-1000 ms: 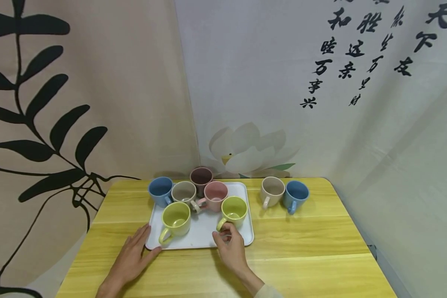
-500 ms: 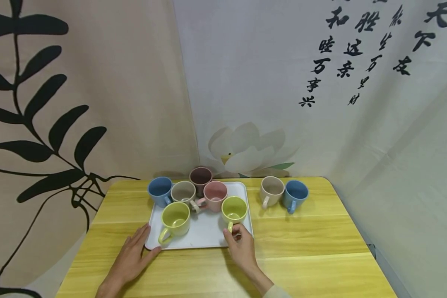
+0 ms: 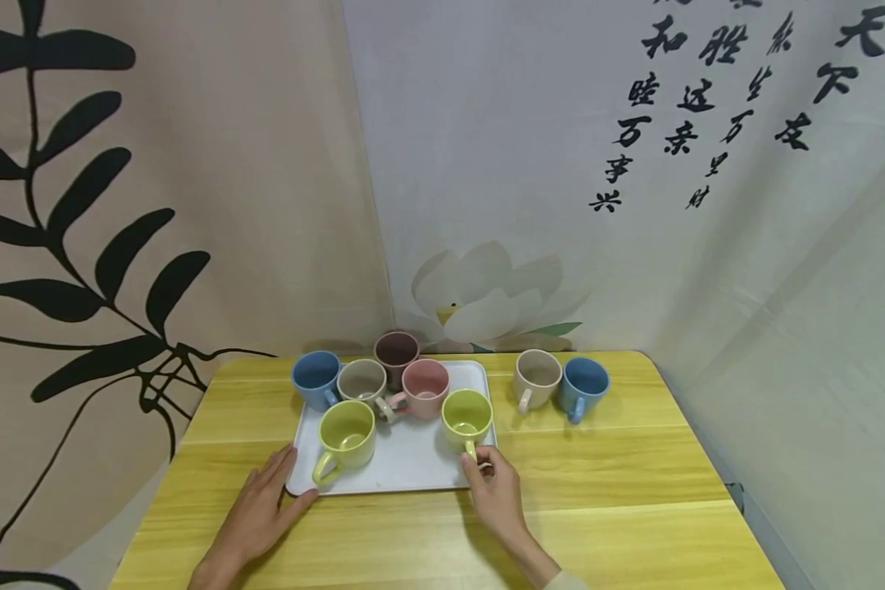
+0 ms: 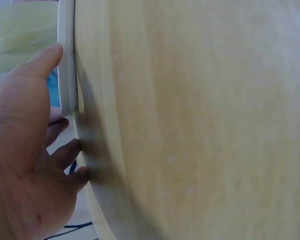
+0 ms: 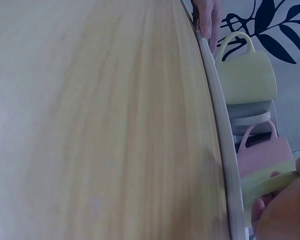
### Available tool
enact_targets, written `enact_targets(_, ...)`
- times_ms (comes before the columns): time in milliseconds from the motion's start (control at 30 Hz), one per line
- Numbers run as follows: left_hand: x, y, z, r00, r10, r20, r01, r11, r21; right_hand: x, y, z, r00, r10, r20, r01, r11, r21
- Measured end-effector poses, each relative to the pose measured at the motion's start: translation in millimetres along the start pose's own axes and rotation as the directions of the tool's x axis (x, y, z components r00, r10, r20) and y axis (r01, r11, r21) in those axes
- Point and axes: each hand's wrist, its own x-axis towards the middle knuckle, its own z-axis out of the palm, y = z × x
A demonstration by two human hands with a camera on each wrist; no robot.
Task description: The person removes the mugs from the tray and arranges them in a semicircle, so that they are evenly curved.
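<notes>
My right hand pinches the handle of a yellow-green mug at the right side of the white tray. This mug stands upright, its handle pointing toward me. In the right wrist view the right hand shows at the lower right edge, partly covering that mug. My left hand lies at the tray's front left corner with fingers extended; its thumb touches the tray rim in the left wrist view. Near it stands a second yellow-green mug, handle toward the front left.
Behind on the tray are a blue mug, a grey mug and a pink mug, with a dark purple mug at the back edge. Right of the tray, a beige mug and another blue mug stand on the wooden table.
My right hand has moved right with the mug's handle, turning it from front left to toward me. The mug itself has shifted slightly right. My left hand stays in place.
</notes>
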Motion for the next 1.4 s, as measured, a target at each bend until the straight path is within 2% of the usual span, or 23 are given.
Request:
enact_targets(300,-2.1,-0.2,-0.1,1.000,0.014,-0.018,-0.014,1.000,0.000,1.7,0,-9,0.996,0.072,0.051,-0.078,0.989,0.127)
enact_targets(467,-1.4,-1.4,-0.3,1.000,0.003,0.000,-0.003,1.000,-0.003,2.2,-3,-13,0.994,0.085,0.071,-0.094,0.987,0.127)
enact_targets(667,-1.1,-1.1,-1.3,0.999,-0.021,0.030,0.021,1.000,-0.005,3.0,-6,-15,0.996,0.086,0.037,-0.089,0.991,0.100)
enact_targets(900,-1.8,2.3,-3.0,0.999,-0.029,0.034,0.029,1.000,-0.009,4.6,-2,-15,0.991,0.133,0.003,-0.131,0.971,0.201)
enact_targets(1167,-0.3,1.9,-3.4,0.999,-0.032,0.042,0.033,0.999,-0.009,4.7,-6,-21,0.989,0.151,0.010,-0.148,0.957,0.250)
enact_targets(1400,1.0,-0.8,-2.1,0.998,-0.033,0.048,0.034,0.999,-0.014,2.2,-17,-33,0.987,0.161,0.004,-0.156,0.947,0.281)
